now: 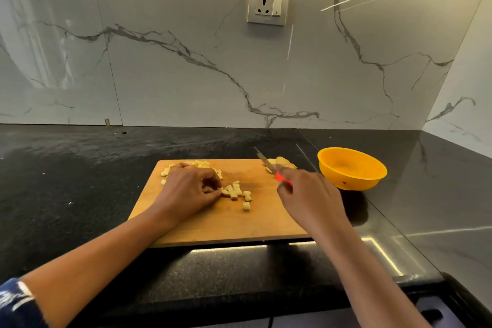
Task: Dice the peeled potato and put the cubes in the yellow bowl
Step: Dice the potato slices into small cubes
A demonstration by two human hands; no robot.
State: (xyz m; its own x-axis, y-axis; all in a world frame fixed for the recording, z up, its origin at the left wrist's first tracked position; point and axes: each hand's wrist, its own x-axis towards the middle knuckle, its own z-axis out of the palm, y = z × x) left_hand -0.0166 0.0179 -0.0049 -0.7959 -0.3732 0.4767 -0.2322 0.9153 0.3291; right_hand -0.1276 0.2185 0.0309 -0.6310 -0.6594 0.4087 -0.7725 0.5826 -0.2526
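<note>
Potato cubes (235, 190) pinched in curled left hand (190, 190); right hand (310, 201) clasped round knife (265, 161), blade raised. Best: claw grip, slice uncut chunk (283, 162) evenly.

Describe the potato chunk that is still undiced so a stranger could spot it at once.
Start at the wooden cutting board on the black counter. Go to its far right corner, the one nearest the yellow bowl, beside the knife blade. The potato chunk lies there: one big rounded lump, while the other potato on the board is small cubes.
</note>
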